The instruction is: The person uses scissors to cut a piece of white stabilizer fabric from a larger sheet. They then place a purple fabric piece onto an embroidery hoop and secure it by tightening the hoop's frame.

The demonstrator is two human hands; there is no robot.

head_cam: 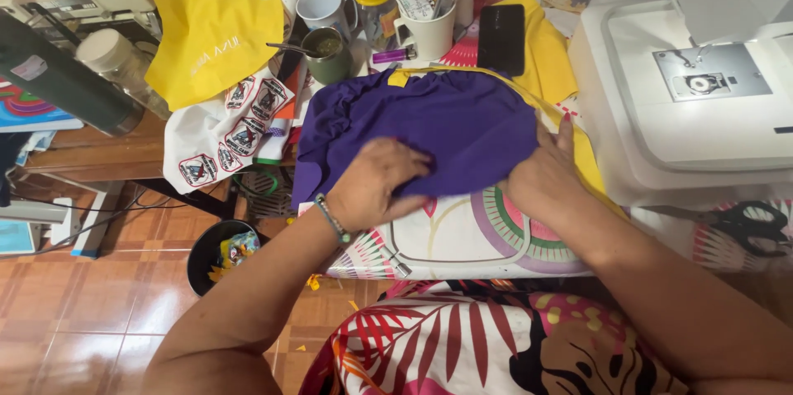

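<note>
Purple cloth (429,126) lies spread on the table (462,238), beside the sewing machine (686,97). I press my left hand (376,184) flat on its near edge, fingers together, to keep it from sliding. My right hand (541,176) pinches the yellow trim (578,147), holding the seam straight.

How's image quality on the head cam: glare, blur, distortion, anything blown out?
Head view: sharp overall, with no obvious motion blur on the left hand or right hand on the purple fabric. The white sewing machine is bright and nearly washed out at its top right. Soft sheen on the floor tiles. Wide-angle bending shows on the forearms at the frame's bottom.
</note>
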